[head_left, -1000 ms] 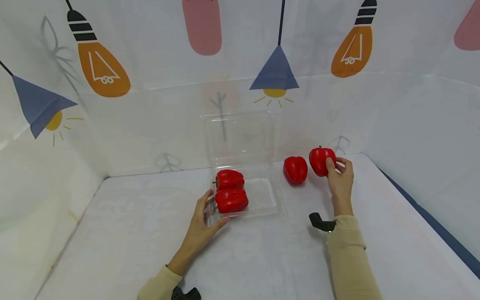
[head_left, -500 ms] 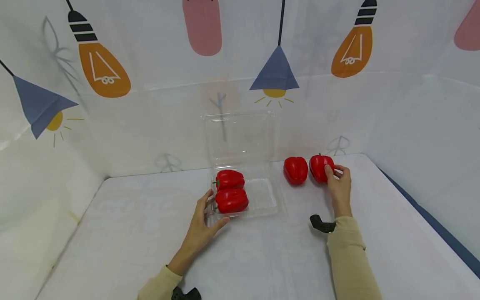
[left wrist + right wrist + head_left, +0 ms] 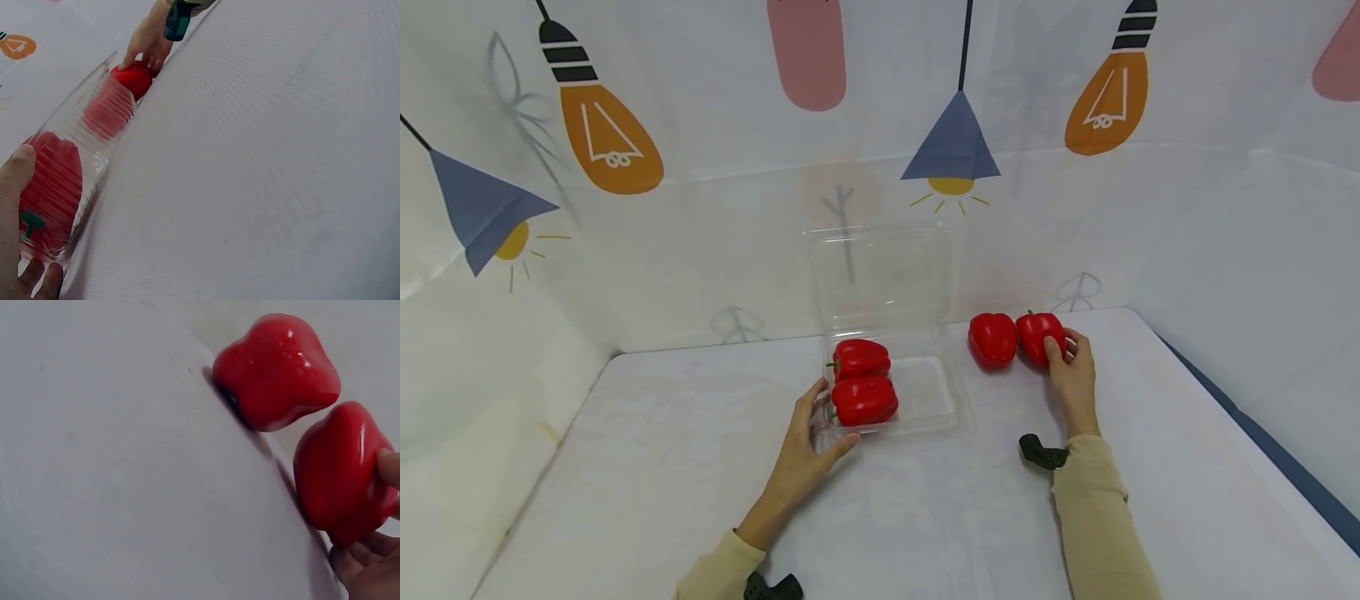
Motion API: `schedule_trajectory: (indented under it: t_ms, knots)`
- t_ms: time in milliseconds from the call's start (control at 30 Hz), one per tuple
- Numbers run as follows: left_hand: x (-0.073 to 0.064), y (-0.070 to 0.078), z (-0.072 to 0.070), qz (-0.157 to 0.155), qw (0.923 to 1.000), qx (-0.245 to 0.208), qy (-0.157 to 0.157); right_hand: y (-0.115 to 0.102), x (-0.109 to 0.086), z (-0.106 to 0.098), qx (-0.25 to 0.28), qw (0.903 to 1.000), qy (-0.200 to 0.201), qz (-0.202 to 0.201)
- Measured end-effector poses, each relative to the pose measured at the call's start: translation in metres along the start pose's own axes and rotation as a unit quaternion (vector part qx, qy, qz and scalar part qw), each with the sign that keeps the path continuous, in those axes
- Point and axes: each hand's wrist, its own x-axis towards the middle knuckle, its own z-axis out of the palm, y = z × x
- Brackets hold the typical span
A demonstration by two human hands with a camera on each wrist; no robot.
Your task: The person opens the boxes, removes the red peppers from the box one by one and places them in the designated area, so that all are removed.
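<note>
My right hand point(image 3: 1075, 375) grips a red bell pepper point(image 3: 1034, 337) by its right side, thumb in front, at the back right of the table. Close to its left stands another red bell pepper point(image 3: 992, 342); a narrow gap shows between the two in the right wrist view. My left hand point(image 3: 797, 450) holds the front left corner of a clear plastic container point(image 3: 925, 392), thumb along the front and fingers at the left side. Two red bell peppers, a rear one point(image 3: 861, 358) and a front one point(image 3: 863, 402), lie side by side in the container's left half, stems to the left.
The container's clear lid point(image 3: 880, 279) stands raised behind it, near the back wall cloth point(image 3: 715, 250) printed with lamps and bulbs. A white cloth covers the table point(image 3: 662, 467). Black wrist-worn devices, such as the right one point(image 3: 1042, 452), stick out from both sleeves.
The right hand has lowered its bell pepper to the table and shifted it left, close to the neighbouring one. The left hand and the container have stayed put.
</note>
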Motion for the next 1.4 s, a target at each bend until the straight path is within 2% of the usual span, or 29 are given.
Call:
schedule_trajectory:
  t_ms: [200, 433, 567, 700, 900, 1133, 1400]
  knots:
    - [-0.001, 0.001, 0.000, -0.008, 1.0000, -0.002, -0.001, 0.006, -0.001, 0.002, 0.000, 0.9998, -0.012, 0.014]
    - [0.009, -0.040, 0.008, 0.002, 0.9998, 0.017, 0.007, 0.008, 0.002, 0.005, 0.005, 0.9998, 0.002, 0.018]
    - [0.011, -0.040, 0.009, 0.007, 0.9999, 0.014, 0.002, 0.006, 0.004, 0.006, 0.011, 0.9989, 0.026, 0.037]
    - [0.009, -0.040, 0.008, 0.007, 0.9999, 0.011, 0.006, 0.006, 0.004, 0.010, 0.012, 0.9986, 0.025, 0.044]
    - [0.006, -0.041, 0.008, -0.002, 0.9999, 0.012, 0.006, 0.006, 0.001, 0.013, 0.021, 0.9985, 0.032, 0.038]
    - [0.007, -0.039, 0.008, -0.008, 0.9998, 0.015, 0.009, 0.010, -0.002, 0.020, -0.009, 0.9988, 0.049, -0.002]
    - [0.006, -0.040, 0.009, -0.022, 0.9996, 0.017, 0.005, 0.007, -0.003, 0.020, -0.010, 0.9990, 0.039, 0.022]
